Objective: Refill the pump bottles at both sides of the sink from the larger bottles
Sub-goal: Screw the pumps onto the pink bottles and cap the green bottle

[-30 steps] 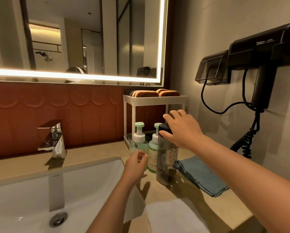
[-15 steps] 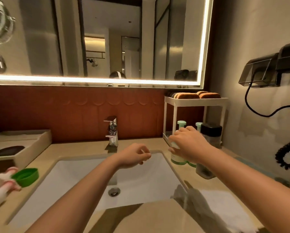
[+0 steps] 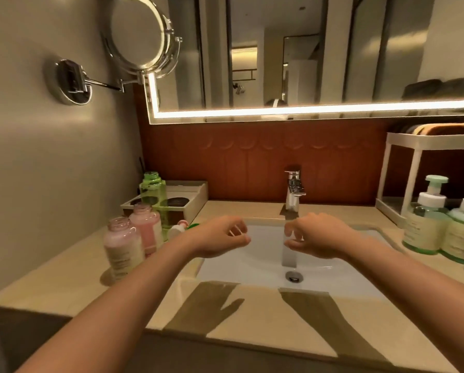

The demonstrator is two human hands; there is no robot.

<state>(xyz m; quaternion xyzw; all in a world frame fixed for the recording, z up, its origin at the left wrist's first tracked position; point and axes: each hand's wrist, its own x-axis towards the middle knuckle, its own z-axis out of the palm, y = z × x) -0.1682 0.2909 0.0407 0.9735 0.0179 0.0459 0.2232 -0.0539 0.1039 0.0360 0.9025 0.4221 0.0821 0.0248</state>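
Fingers of the left hand (image 3: 220, 236) and right hand (image 3: 317, 238) hung loosely curled above the sink (image 3: 333, 275), gripping nothing. Left of the left fingers, 2 pink bottles (image 3: 121, 249) stood uncapped and close together on the surface (image 3: 252, 319). Just behind them stood a taller green bottle (image 3: 152, 200), also open. A white pump head (image 3: 177, 230) appeared to lie between these and the fingers, though the view was blurred. Well right of the right fingers, 2 pale green pump bottles (image 3: 426, 224) stood with pumps fitted. All looked to be smooth translucent plastic, round-shouldered and part-filled. They were judged light, slightly yielding and slippery if wet. Recommended hold: around the mid-body, kept upright, since open necks would spill.
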